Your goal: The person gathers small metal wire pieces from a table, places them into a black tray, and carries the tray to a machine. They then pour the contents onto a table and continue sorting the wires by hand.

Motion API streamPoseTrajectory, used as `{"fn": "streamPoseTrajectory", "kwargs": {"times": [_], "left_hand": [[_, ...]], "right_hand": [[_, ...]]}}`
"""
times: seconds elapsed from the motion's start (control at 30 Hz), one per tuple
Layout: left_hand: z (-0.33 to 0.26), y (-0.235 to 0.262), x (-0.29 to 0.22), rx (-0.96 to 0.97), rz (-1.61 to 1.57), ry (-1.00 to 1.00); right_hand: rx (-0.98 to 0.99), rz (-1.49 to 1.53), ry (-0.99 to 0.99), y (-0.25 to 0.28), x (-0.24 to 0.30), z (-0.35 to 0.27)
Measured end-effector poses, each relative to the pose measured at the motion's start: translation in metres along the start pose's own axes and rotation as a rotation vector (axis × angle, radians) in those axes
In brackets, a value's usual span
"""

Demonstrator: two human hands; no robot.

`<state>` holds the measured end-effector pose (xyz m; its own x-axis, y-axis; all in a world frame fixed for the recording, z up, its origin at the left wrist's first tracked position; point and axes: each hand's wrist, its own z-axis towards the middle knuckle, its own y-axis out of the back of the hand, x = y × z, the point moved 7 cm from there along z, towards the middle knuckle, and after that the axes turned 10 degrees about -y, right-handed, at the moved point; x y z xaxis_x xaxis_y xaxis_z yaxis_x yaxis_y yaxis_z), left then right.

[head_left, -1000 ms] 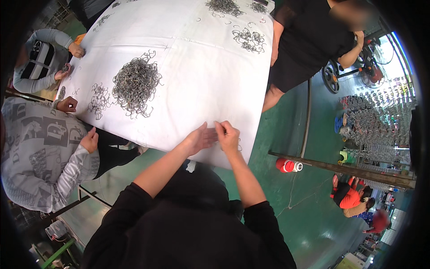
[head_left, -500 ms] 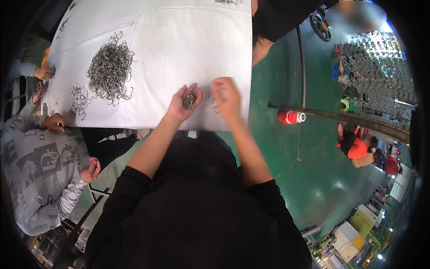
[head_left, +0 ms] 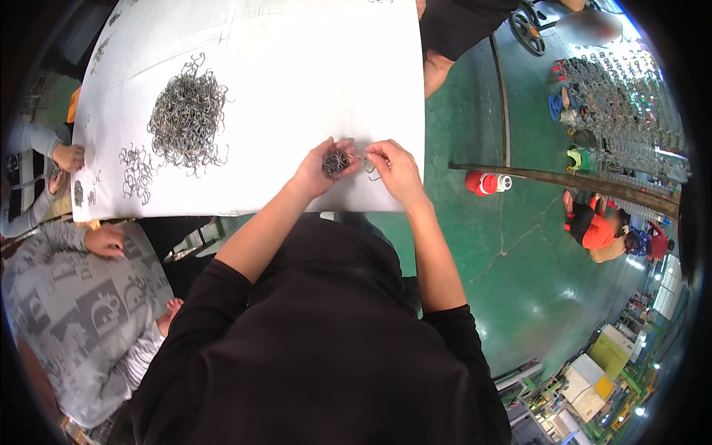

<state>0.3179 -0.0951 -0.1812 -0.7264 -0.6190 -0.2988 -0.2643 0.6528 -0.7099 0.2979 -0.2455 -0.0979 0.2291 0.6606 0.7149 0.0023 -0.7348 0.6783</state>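
Note:
My left hand (head_left: 319, 175) is cupped palm up over the near right part of the white-covered table (head_left: 297, 81), its fingers curled round a bunch of small curved metal hooks (head_left: 336, 165). Just to its right, my right hand (head_left: 399, 172) has its thumb and fingertips pinched together; whatever sits between them is too small to make out. A few loose hooks (head_left: 372, 173) lie on the cloth under those fingertips. Farther left rises a large tangled pile of the same dark metal hooks (head_left: 189, 119), with a smaller scatter of hooks (head_left: 136, 174) beside it.
At the left edge sit co-workers, one in a grey patterned top (head_left: 81, 297). Another person in dark clothes (head_left: 460, 30) stands at the far right corner. Right of the table, a red and white jug (head_left: 486, 183) rests on the green floor (head_left: 512, 297) near a long beam (head_left: 564, 182).
My right hand has come lower and its fingers have closed into a pinch over the loose hooks. My left hand, still full of hooks, has shifted slightly right. The co-worker's hands at left have moved.

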Motion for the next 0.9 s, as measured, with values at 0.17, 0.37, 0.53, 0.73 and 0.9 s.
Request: {"fn": "streamPoseTrajectory", "kwargs": {"times": [0.17, 0.37, 0.53, 0.73, 0.9], "left_hand": [[-0.006, -0.008, 0.011, 0.048, 0.037, 0.08], [-0.012, -0.003, -0.001, 0.039, 0.037, 0.01], [-0.009, -0.008, 0.006, 0.093, 0.018, 0.003], [-0.014, -0.001, -0.004, 0.088, -0.036, -0.035], [-0.018, 0.005, -0.012, 0.098, -0.07, -0.073]], "right_hand": [[-0.031, -0.496, 0.061, 0.026, -0.029, 0.005], [-0.038, -0.574, 0.074, 0.025, -0.021, -0.006], [0.13, 0.11, 0.048, 0.016, 0.011, -0.017], [0.093, -0.467, 0.086, 0.008, -0.013, -0.038], [-0.015, -0.508, 0.265, -0.001, -0.019, -0.042]]}}
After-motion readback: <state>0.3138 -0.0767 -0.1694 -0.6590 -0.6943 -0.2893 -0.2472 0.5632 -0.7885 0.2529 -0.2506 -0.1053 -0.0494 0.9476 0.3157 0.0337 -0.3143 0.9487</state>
